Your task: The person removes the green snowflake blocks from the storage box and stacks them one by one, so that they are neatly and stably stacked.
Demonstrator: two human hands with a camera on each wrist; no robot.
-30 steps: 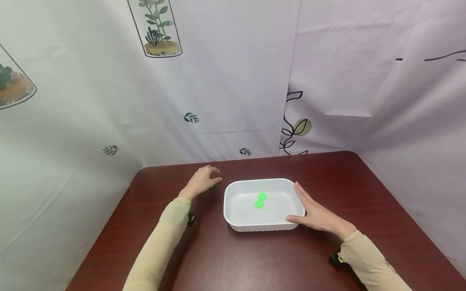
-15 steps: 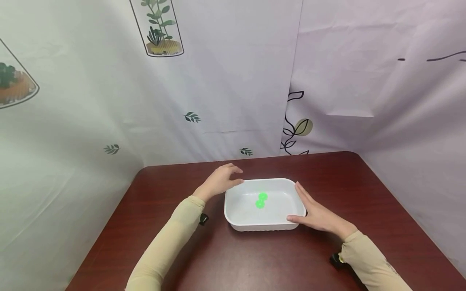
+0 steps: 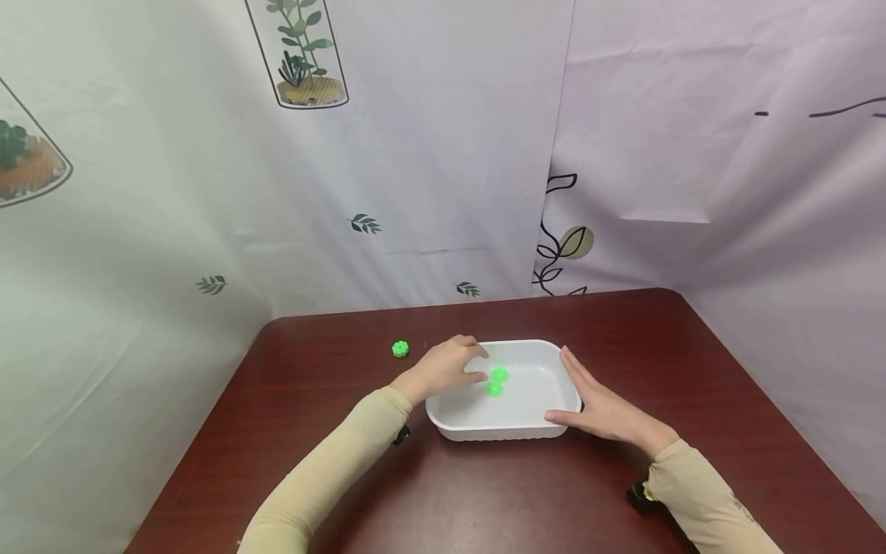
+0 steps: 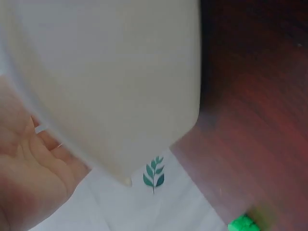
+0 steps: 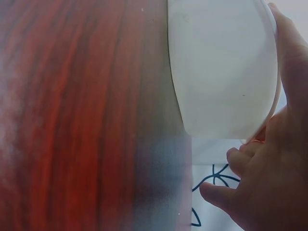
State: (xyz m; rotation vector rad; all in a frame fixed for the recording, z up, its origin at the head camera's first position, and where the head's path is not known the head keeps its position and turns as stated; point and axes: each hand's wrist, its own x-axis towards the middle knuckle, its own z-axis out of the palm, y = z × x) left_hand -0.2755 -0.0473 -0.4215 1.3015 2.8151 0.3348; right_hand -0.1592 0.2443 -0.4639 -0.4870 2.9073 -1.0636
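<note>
My left hand reaches over the left rim of a white rectangular tray, thumb and fingers spread apart, with nothing visible between them. Two bright green flower-shaped pieces lie on the tray floor, just right of its fingertips. In the left wrist view the tray wall hides those fingertips. At the tray's right end rests my right hand, its thumb at the front rim and its straight fingers along the side. In the right wrist view, the right hand's other fingers hang loosely outside the wall.
Another green flower-shaped piece, thicker-looking, sits on the dark red wooden table left of the tray, behind my left hand. A white curtain with printed plants hangs beyond the table's back edge and along both sides.
My left hand has moved right, from over the green piece on the table to inside the tray's left side, uncovering that piece. The right hand and the tray have stayed in place.
</note>
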